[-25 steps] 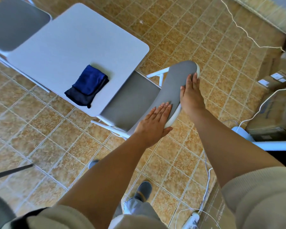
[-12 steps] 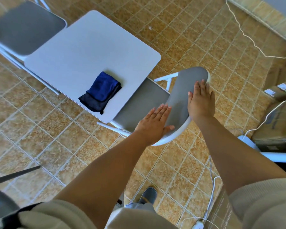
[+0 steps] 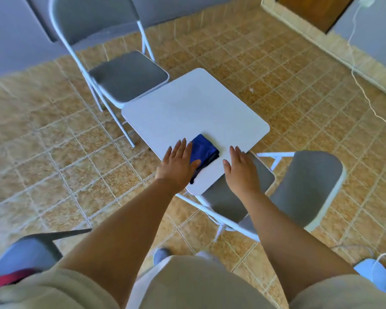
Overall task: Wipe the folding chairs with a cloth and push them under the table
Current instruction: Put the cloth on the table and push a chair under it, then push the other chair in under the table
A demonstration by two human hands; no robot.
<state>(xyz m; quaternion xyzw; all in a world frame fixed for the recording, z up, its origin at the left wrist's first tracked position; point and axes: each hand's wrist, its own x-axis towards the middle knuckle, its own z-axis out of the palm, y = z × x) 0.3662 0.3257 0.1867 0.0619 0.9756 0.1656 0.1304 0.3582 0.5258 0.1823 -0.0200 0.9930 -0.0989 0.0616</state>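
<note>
A small white square table (image 3: 194,108) stands on the tiled floor. A folded dark blue cloth (image 3: 204,150) lies near its front edge. My left hand (image 3: 177,167) hovers with fingers spread over the cloth's left side; whether it touches the cloth is unclear. My right hand (image 3: 240,169) is open above the table's near right corner, holding nothing. One grey folding chair (image 3: 308,188) sits at the right with its seat partly under the table. A second grey folding chair (image 3: 125,76) stands at the far left, its seat corner tucked under the table's far edge.
A white cable (image 3: 363,94) trails over the floor along the right wall. A dark leg and grey object (image 3: 38,244) sit at the lower left. A pale blue object (image 3: 374,275) lies at the lower right. My shoe (image 3: 161,255) shows below the table.
Both hands left the right chair's backrest and moved over the table, the left one onto the blue cloth's side. The view lifted and turned, bringing the far chair into sight.
</note>
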